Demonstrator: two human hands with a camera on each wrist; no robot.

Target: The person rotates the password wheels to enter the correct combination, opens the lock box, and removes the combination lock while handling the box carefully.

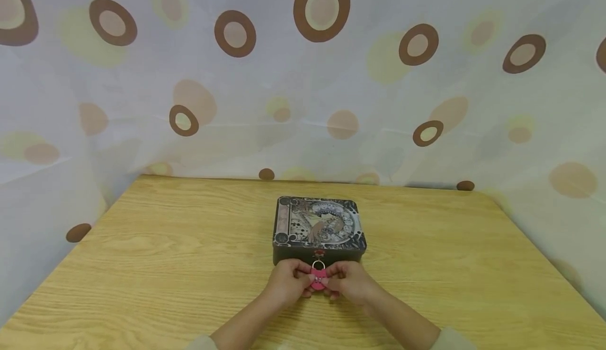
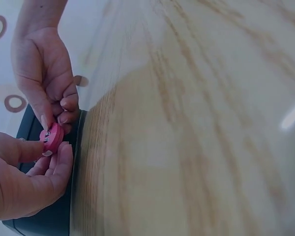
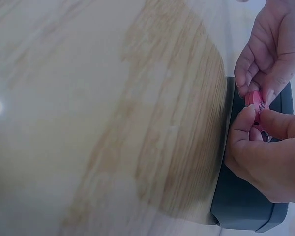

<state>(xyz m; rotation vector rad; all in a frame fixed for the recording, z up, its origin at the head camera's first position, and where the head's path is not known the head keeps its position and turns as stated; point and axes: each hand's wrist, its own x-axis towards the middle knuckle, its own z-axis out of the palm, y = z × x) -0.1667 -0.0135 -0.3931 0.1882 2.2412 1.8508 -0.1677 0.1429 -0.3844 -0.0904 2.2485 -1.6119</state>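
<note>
In the lower middle of the head view, a pink padlock (image 1: 319, 286) is sitting just in front of a black decorated box (image 1: 319, 226), its shackle (image 1: 319, 261) pointing up toward the clasp (image 1: 319, 253). The left hand (image 1: 287, 282) is pinching the padlock's left side, the right hand (image 1: 351, 282) its right, both grips using thumb and fingers. The box is resting on a wooden tabletop (image 1: 165, 250).

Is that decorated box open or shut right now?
The box is shut: in the head view, its patterned lid lies flat across the top, with no gap showing along the front edge.
</note>
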